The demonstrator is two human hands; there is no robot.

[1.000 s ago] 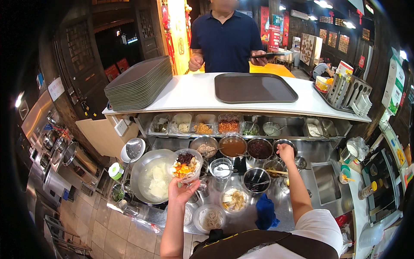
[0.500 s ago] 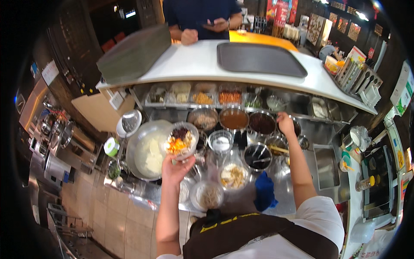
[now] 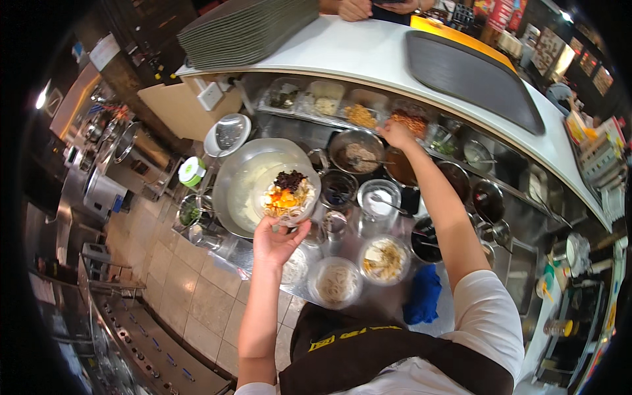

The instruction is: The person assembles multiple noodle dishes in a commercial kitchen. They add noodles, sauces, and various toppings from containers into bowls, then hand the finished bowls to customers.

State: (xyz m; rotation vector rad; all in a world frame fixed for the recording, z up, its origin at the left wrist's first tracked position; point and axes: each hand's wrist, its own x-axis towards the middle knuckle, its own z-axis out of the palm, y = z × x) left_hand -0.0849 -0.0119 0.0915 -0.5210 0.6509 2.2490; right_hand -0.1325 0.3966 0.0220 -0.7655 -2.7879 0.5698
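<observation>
1. Plastic bowl point(image 3: 288, 195) with dark and orange toppings: left hand point(image 3: 279, 241) grips its base.
2. Behind it, a wide steel pot point(image 3: 227, 191) has whitish contents.
3. Right hand point(image 3: 397, 134) is near red-brown nuts point(image 3: 413, 122); whether it pinches something, I cannot tell.

Yellow lettering point(image 3: 322, 343) on apron point(image 3: 368, 355), no text readable

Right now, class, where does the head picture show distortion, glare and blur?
In the head view, the white counter bends into an arc and the rim goes black; in the head view, a far-left light glares and the floor shines in patches; in the head view, the right-hand caddy looks smeared, while the bowl in the left hand looks fairly sharp.
</observation>
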